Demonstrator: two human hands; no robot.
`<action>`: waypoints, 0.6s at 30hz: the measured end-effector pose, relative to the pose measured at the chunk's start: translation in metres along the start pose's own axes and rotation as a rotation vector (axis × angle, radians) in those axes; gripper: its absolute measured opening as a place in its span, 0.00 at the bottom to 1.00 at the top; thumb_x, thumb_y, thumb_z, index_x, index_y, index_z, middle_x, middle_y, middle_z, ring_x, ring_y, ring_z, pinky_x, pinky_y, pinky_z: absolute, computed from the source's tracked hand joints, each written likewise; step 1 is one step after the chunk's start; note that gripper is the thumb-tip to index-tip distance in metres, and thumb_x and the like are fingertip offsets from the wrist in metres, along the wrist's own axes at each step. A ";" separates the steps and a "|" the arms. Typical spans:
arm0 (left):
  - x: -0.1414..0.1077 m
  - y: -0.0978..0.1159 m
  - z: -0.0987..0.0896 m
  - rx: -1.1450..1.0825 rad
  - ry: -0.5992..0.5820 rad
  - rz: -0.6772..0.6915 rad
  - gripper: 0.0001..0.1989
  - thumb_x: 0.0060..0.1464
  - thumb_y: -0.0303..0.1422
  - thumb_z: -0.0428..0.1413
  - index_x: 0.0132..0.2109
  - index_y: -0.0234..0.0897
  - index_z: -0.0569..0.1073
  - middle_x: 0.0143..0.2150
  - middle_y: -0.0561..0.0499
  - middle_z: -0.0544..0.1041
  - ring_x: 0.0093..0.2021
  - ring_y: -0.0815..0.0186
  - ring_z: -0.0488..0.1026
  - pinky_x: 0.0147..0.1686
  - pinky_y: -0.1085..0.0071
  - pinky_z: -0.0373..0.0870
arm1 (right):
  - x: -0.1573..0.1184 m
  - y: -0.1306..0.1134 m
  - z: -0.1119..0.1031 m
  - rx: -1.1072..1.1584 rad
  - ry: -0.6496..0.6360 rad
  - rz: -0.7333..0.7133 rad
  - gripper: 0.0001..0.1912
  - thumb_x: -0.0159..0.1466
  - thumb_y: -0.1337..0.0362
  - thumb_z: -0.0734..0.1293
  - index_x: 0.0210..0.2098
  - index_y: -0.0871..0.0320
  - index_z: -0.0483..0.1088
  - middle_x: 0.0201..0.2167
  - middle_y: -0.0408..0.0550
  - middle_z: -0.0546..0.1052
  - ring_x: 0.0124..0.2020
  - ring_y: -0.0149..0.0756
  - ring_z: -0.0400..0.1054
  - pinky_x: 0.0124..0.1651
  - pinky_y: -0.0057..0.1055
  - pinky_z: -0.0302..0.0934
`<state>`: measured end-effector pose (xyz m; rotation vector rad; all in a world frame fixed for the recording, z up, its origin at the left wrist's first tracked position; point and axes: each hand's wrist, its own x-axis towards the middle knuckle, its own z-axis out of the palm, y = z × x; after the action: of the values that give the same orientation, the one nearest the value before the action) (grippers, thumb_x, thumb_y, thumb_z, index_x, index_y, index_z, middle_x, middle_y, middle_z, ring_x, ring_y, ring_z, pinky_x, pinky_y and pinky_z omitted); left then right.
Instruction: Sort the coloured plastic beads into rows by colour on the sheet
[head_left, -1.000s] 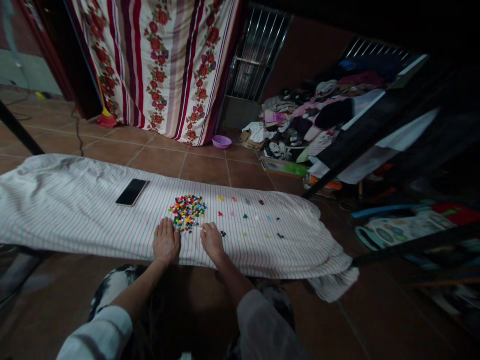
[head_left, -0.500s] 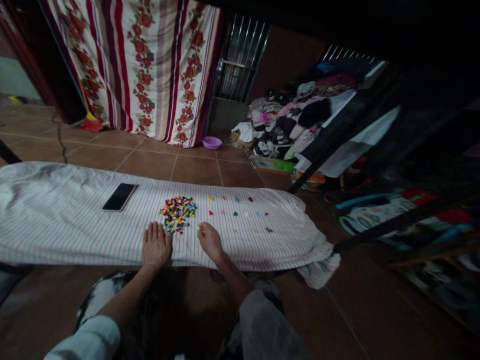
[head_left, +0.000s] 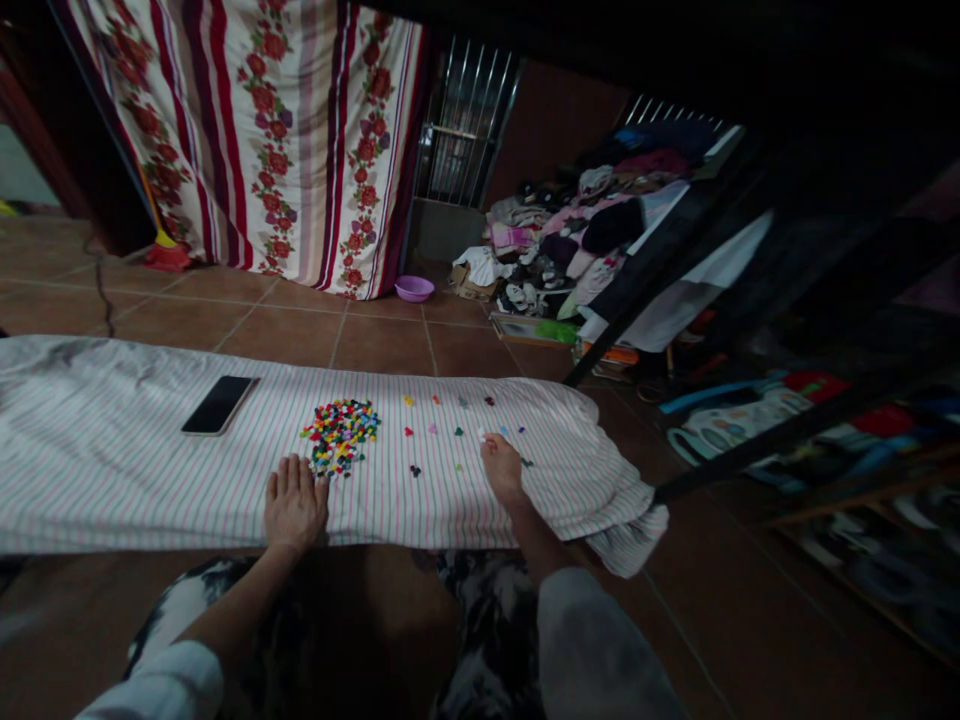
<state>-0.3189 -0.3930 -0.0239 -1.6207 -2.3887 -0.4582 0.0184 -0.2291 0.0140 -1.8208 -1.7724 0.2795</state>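
Note:
My left hand [head_left: 296, 505] lies flat on the striped cloth, fingers stretched out, at the near left edge of a heap of small multicoloured pieces [head_left: 341, 435]. To the right of the heap, small groups sorted by colour lie in rows, among them a yellow group [head_left: 408, 400], a red group [head_left: 409, 432], a dark green group [head_left: 459, 431] and a black group [head_left: 415, 470]. My right hand [head_left: 501, 466] is pinched among these groups, with a small white piece [head_left: 482, 435] at its fingertips. The pieces are too small to tell their exact kind.
A dark-screened phone [head_left: 220, 405] lies left of the heap on the cloth-covered bench [head_left: 135, 480]. Beyond are a floral curtain [head_left: 307, 150], a purple basin [head_left: 415, 289] and piled clothes [head_left: 570, 240]. A dark slanting bar [head_left: 615, 335] stands at the bench's right end.
My right hand has moved right from beside the heap to the white group, uncovering the black group. My left hand stays flat by the heap. The view has shifted slightly.

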 end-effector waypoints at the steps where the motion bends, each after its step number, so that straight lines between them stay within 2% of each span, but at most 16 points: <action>1: 0.000 0.000 0.000 0.003 0.001 0.004 0.33 0.59 0.42 0.37 0.58 0.18 0.65 0.62 0.30 0.64 0.65 0.48 0.55 0.63 0.52 0.49 | 0.005 0.005 -0.002 -0.011 0.000 0.014 0.13 0.60 0.68 0.59 0.39 0.58 0.73 0.33 0.47 0.78 0.35 0.33 0.71 0.41 0.27 0.60; 6: 0.000 0.000 0.002 0.012 0.009 0.006 0.33 0.58 0.42 0.37 0.58 0.17 0.66 0.61 0.30 0.64 0.65 0.48 0.56 0.63 0.53 0.49 | 0.022 0.020 -0.003 -0.102 -0.027 0.012 0.13 0.60 0.69 0.58 0.36 0.57 0.74 0.33 0.46 0.78 0.36 0.33 0.70 0.39 0.25 0.58; 11: 0.000 -0.001 0.005 0.010 0.031 0.016 0.33 0.58 0.42 0.37 0.58 0.18 0.66 0.61 0.30 0.64 0.65 0.48 0.55 0.63 0.53 0.49 | 0.032 0.021 -0.001 -0.245 -0.105 0.032 0.14 0.62 0.70 0.58 0.36 0.56 0.75 0.34 0.47 0.78 0.36 0.32 0.69 0.37 0.24 0.56; 18: 0.000 -0.001 0.005 -0.007 0.035 0.016 0.33 0.58 0.42 0.38 0.58 0.18 0.66 0.61 0.30 0.64 0.65 0.48 0.56 0.63 0.53 0.49 | 0.042 0.017 0.005 -0.276 -0.155 0.018 0.17 0.63 0.71 0.56 0.41 0.58 0.75 0.38 0.50 0.77 0.41 0.32 0.69 0.42 0.24 0.58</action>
<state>-0.3199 -0.3916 -0.0287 -1.6199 -2.3498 -0.4876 0.0341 -0.1865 0.0111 -2.0552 -1.9829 0.1943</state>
